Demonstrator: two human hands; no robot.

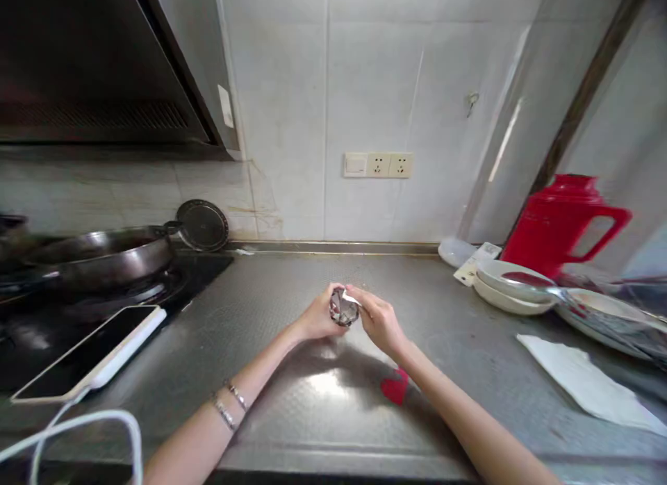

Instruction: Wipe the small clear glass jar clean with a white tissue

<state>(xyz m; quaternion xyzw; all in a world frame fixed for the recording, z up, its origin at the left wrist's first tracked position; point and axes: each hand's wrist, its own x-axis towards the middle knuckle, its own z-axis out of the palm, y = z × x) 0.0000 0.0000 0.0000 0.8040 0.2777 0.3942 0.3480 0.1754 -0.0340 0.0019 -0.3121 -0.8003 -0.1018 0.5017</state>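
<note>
Both my hands meet over the middle of a steel counter [292,415]. My left hand [319,316] is closed around a small shiny silver object [342,308] that looks like crumpled foil or a faceted wrapper. My right hand [378,319] pinches the top right of the same object with its fingertips. A small red piece [394,388] lies on the counter just under my right forearm. Two thin bracelets [229,404] sit on my left wrist.
A dark wok [99,252] sits on the stove at left, with a phone [88,351] and white cable [78,429] beside it. At right stand a red jug [560,224], stacked white plates [513,290], bowls and a white paper sheet [583,381]. Wall sockets [379,165] are behind.
</note>
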